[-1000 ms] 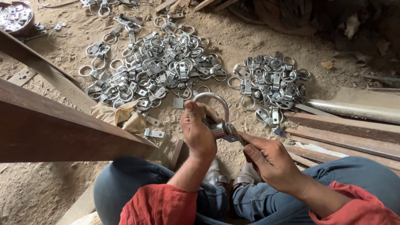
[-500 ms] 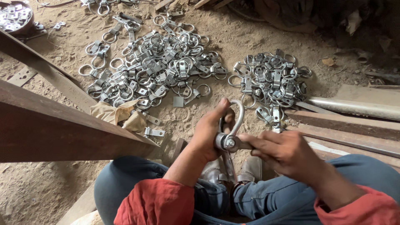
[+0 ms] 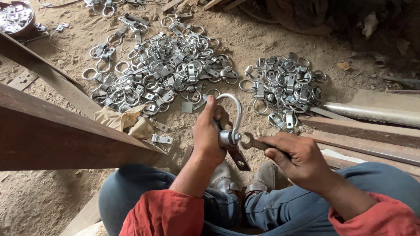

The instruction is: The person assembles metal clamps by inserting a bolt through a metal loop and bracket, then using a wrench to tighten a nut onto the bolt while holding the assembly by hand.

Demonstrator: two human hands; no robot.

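Fingers of the left hand (image 3: 209,131) wrap closed around a bent steel ring (image 3: 231,114), thumb up along its curved bow, holding it upright just above the shoes (image 3: 245,179). The ring's two ends meet in a short metal clip (image 3: 228,137) at the bottom of the loop, and that joint sits right at the left palm. The right hand (image 3: 294,158) is closed around the wooden handle of a small tool (image 3: 251,142), whose blunt end touches the clip from the right. A dark flat metal strip (image 3: 238,157) slants down beneath the joint, between the knees; whether it supports the ring cannot be told.

Judging by this, the step in hand looks like seating or tightening the clip on the ring, with the left hand steadying and the right working the tool. The next move would call for a firm left grip so the ring does not twist, and for the tool kept square on the clip.

Further out, two heaps of like ring-and-clip pieces lie on the sandy floor (image 3: 271,39): a large heap (image 3: 162,70) ahead to the left and a smaller heap (image 3: 284,87) ahead to the right. A crumpled tan cloth (image 3: 124,120) lies beside a rusty steel beam (image 3: 57,131) on the left, a pale metal pipe (image 3: 372,113) and flat bars on the right.
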